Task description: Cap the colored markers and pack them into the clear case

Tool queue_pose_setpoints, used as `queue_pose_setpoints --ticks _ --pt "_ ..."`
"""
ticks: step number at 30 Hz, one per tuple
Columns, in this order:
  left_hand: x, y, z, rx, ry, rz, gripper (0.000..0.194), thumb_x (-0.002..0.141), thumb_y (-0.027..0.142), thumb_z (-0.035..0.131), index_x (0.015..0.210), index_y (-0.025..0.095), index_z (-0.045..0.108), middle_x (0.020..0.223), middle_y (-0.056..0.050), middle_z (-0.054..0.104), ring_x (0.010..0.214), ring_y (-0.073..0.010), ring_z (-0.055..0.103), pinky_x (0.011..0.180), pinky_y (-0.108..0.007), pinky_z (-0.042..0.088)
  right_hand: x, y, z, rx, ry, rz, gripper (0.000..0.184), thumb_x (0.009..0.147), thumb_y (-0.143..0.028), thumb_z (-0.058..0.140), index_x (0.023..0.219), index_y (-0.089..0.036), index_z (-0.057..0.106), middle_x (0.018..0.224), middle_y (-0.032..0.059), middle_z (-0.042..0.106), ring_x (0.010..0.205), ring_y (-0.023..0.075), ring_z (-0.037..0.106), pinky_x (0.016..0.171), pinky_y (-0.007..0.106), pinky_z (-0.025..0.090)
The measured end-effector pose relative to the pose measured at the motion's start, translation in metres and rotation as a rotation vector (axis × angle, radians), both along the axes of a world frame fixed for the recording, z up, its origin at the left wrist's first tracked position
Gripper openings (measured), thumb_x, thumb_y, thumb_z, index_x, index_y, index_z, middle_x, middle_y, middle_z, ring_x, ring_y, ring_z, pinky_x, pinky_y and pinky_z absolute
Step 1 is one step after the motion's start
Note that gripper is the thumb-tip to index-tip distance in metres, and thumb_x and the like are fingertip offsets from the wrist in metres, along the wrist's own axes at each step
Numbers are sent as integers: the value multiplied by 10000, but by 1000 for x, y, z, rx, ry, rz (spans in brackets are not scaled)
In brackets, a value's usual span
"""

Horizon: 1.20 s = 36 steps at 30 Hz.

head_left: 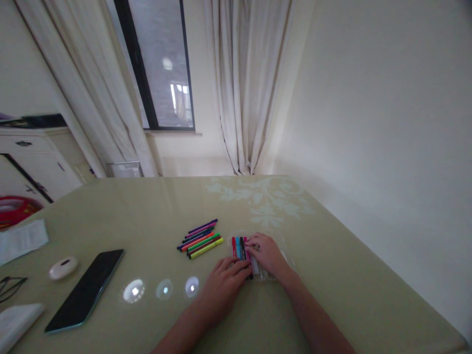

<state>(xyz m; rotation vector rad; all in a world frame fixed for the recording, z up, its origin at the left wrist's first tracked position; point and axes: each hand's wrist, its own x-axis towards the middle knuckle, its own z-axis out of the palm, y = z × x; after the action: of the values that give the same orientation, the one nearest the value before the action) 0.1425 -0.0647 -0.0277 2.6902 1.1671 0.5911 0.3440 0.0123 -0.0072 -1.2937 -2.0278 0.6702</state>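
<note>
A clear plastic sleeve (271,275) lies on the table with several felt-tip pens side by side in it: red, light blue, black and magenta. My right hand (267,251) has its fingertips closed on the upper end of the magenta felt-tip pen (248,255), the rightmost in the row. My left hand (225,284) rests over the lower ends of the pens, its fingers bent onto the magenta one and hiding part of the row. Left of the sleeve lies a loose slanted group of felt-tip pens (202,241) in purple, pink, dark blue, orange, green, brown and yellow.
On the left of the glossy table (147,211) lie a dark phone (86,290), a white rounded case (63,268), a white box (18,322), a black cord (11,287) and a pale cloth or paper (24,240). A wall (387,147) borders the table's right edge.
</note>
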Motion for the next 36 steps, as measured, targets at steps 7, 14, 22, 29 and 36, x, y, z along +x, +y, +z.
queue_pose_setpoints --ticks 7,14,22,29,36 --pt "-13 9 9 30 -125 48 328 1018 262 517 1327 278 625 1298 -63 688 1196 -223 601 1050 -398 484 3 1 0 12 101 -31 153 872 -277 674 832 -230 814 885 71 774 836 229 689 800 348 514" --pt "-58 28 16 62 95 640 176 983 226 517 1015 219 690 1071 -79 687 1037 -272 613 923 -428 487 1 -1 5 43 183 -120 238 891 -413 656 816 -237 798 811 57 750 700 196 630 676 309 482" --pt "-59 27 18 -31 153 687 173 976 222 509 1061 184 655 1098 -104 683 1057 -280 620 919 -415 476 1 -2 6 40 194 -127 235 885 -399 651 817 -228 797 804 61 749 696 197 634 675 310 485" --pt "-63 29 8 28 88 672 156 957 245 516 960 220 669 1042 -104 675 1004 -291 616 877 -425 490 -3 -4 7 47 180 -103 270 901 -430 645 814 -224 796 802 63 747 706 200 640 685 317 489" --pt "-59 30 11 19 -110 611 188 965 259 488 903 239 664 983 -76 684 959 -262 627 874 -407 494 -5 -7 8 31 195 -89 229 900 -384 649 822 -231 800 805 61 740 726 210 650 699 323 489"
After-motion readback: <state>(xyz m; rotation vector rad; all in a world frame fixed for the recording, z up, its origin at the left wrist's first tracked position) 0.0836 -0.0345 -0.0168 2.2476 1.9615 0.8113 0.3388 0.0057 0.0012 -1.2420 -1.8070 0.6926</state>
